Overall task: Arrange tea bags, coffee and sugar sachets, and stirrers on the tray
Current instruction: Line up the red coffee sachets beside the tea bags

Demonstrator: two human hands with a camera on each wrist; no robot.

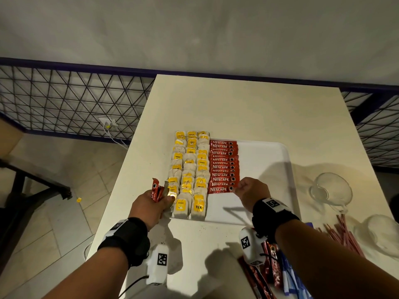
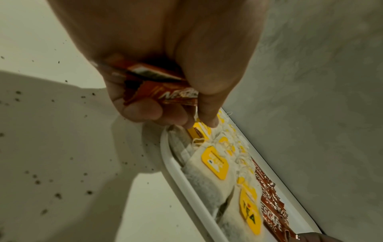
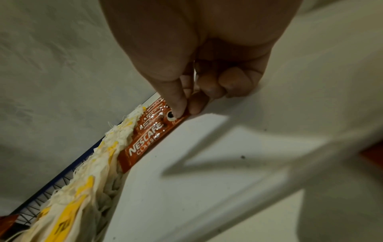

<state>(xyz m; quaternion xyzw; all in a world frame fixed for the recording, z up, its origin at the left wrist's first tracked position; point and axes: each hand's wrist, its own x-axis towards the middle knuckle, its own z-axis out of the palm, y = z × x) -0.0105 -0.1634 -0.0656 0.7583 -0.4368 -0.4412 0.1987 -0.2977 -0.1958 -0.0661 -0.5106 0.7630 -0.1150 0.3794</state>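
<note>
A white tray (image 1: 269,160) lies on the table. Its left part holds three columns of tea bags (image 1: 190,169) with yellow tags, and beside them runs a column of red coffee sachets (image 1: 223,162). My right hand (image 1: 251,190) pinches the right end of the nearest red sachet (image 3: 145,144) in that column, thumb on top. My left hand (image 1: 151,203) grips a small bunch of red coffee sachets (image 2: 165,91) at the tray's left front corner, its fingertips (image 2: 211,122) touching a tea bag there. The tray's right half is bare.
Red-and-white stirrers (image 1: 343,234) lie at the table's right front beside two glass cups (image 1: 330,188). More red sachets (image 1: 272,262) and blue-white sachets (image 1: 289,279) lie under my right forearm. Dark crumbs dot the table (image 2: 41,147). A wire railing (image 1: 75,100) runs behind.
</note>
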